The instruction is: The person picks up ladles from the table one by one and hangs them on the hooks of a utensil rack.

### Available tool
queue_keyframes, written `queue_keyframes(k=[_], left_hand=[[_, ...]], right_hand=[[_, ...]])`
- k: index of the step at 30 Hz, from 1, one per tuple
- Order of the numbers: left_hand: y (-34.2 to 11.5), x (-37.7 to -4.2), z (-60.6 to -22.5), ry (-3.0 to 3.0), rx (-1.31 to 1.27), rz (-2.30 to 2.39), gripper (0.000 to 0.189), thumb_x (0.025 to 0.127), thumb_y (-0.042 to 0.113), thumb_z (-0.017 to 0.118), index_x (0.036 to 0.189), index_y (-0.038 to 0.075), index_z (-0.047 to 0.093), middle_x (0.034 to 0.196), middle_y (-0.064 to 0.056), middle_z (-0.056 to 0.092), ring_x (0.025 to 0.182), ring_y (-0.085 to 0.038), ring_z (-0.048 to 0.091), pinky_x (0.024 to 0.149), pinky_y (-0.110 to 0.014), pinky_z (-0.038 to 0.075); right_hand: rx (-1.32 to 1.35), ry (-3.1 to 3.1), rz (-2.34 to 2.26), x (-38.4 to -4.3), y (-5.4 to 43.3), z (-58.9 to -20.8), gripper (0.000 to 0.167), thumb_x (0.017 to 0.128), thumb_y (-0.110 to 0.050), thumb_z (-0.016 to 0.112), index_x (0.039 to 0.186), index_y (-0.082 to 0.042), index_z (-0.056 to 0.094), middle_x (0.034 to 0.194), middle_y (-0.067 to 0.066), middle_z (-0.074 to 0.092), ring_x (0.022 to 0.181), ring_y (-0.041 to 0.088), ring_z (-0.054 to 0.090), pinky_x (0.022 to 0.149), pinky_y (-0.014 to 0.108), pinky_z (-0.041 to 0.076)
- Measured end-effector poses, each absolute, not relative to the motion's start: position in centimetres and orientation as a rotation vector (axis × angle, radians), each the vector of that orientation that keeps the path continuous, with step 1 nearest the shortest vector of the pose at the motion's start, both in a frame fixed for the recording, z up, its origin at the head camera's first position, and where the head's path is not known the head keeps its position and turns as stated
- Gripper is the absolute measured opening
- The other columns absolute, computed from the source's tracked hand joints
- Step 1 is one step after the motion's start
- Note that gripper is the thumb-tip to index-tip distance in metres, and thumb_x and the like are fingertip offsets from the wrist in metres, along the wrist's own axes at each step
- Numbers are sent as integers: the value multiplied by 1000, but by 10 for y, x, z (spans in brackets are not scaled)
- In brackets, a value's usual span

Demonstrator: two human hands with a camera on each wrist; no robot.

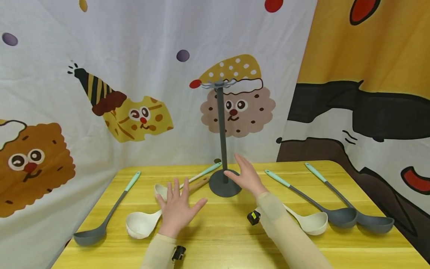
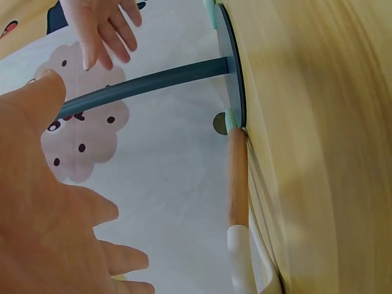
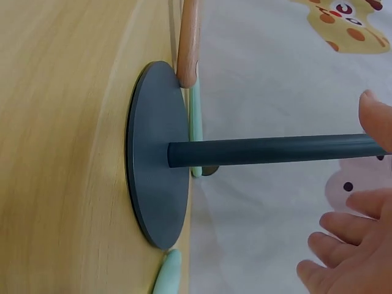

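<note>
A dark grey utensil stand [image 1: 222, 130] rises upright at the back middle of the table, its round base [image 3: 158, 159] flat on the wood and a ring of hooks [image 1: 219, 84] on top. My left hand [image 1: 178, 209] is spread above the wooden-handled white ladle [image 1: 142, 224], hiding part of it; contact is not visible. Behind it lies a white ladle with a mint handle [image 1: 211, 169]. My right hand [image 1: 248, 177], fingers extended, hovers just right of the pole and holds nothing. Another white ladle [image 1: 314, 223] lies partly behind my right forearm.
One grey ladle [image 1: 90, 236] with a mint handle lies at the table's left. Two more, a grey ladle [image 1: 342, 217] and its outer neighbour, another grey ladle [image 1: 376, 223], lie at the right. A cartoon-printed curtain [image 1: 151, 45] hangs behind the table.
</note>
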State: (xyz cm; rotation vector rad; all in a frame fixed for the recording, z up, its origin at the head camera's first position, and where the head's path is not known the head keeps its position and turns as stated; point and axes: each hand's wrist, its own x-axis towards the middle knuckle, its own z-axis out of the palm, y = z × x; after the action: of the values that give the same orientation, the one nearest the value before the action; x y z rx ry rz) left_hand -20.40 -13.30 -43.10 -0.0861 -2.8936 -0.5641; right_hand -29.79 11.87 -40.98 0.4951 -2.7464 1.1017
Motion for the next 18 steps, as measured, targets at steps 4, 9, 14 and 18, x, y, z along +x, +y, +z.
queue_keyframes(k=[4, 9, 14, 18], left_hand=[[-133, -206, -431, -2864, -81, -594, 101, 85, 77, 50, 158, 12, 24, 160, -25, 16, 146, -48, 8, 104, -76, -2], [-133, -208, -432, -2811, -88, -619, 101, 84, 76, 53, 156, 9, 29, 159, -26, 19, 145, -49, 13, 105, -76, 3], [-132, -210, -435, -2742, -103, -632, 101, 82, 76, 56, 152, 6, 37, 156, -25, 29, 143, -48, 22, 106, -74, 9], [-130, -212, -436, -2670, -128, -625, 99, 80, 73, 63, 148, 4, 43, 151, -24, 39, 140, -46, 30, 107, -72, 15]], right_hand=[[469, -2707, 1144, -304, 115, -410, 84, 94, -44, 65, 156, -4, 25, 158, 19, 29, 143, 38, 28, 113, 54, 26], [435, -2640, 1214, -311, 109, -410, 79, 94, -40, 66, 154, -5, 30, 151, 18, 41, 138, 36, 37, 111, 53, 31], [453, -2561, 1263, -318, 102, -401, 75, 95, -37, 67, 153, -5, 33, 148, 16, 46, 136, 33, 42, 109, 50, 34], [467, -2495, 1320, -323, 97, -388, 73, 95, -35, 67, 153, -5, 34, 147, 15, 47, 135, 30, 43, 110, 45, 34]])
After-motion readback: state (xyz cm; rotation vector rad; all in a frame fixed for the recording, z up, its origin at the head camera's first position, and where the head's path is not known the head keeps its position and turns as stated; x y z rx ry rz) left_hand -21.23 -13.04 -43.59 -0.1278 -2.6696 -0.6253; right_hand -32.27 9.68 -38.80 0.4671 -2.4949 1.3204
